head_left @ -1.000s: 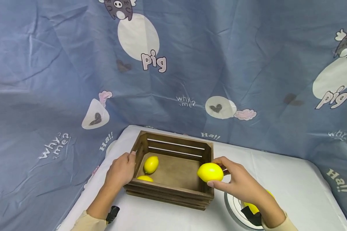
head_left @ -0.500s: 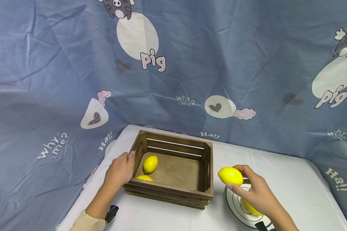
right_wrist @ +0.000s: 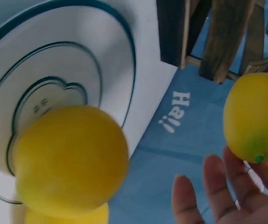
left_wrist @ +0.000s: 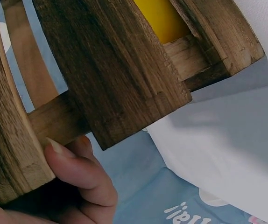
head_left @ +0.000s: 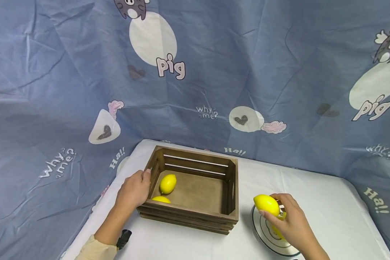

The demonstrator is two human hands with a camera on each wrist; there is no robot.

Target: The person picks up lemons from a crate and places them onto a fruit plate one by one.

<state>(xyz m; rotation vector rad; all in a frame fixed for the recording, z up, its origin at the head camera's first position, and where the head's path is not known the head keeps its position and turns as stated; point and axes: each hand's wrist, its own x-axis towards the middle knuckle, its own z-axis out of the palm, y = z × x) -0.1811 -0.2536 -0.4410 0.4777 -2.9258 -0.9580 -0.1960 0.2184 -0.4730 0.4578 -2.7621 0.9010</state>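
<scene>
On the white-covered table (head_left: 312, 195), set against a blue printed cloth backdrop (head_left: 247, 65), stands a slatted wooden crate (head_left: 195, 216) with two lemons in it: one lemon (head_left: 168, 183) lying on the floor of the crate toward its left side, and a second lemon (head_left: 161, 199) close to the near wall, half hidden behind the slats. The left hand (head_left: 134, 190) rests against the crate's left end, its fingers curled round the top edge of the end wall; the left wrist view shows a fingertip pressed against the wood there, so the crate looks to be held steady. The right hand (head_left: 287, 220) is just to the right of the crate, over a white plate (head_left: 263, 234) with dark rings, and holds a third lemon (head_left: 266, 204) pinched between the thumb and the fingertips, the other fingers loosely spread, as the right wrist view shows. That held lemon is clear of the crate and above the plate's near-left rim, not touching it as far as can be told. On the plate lies at least one more lemon (right_wrist: 68, 158), with a sliver of yellow below it that may be another. Judging by how things lie, the lemons are split between crate and plate: two are in the crate, one is in the hand between the two places, and one or two sit on the plate. Which way the fruit is travelling cannot be read from this moment alone.
</scene>
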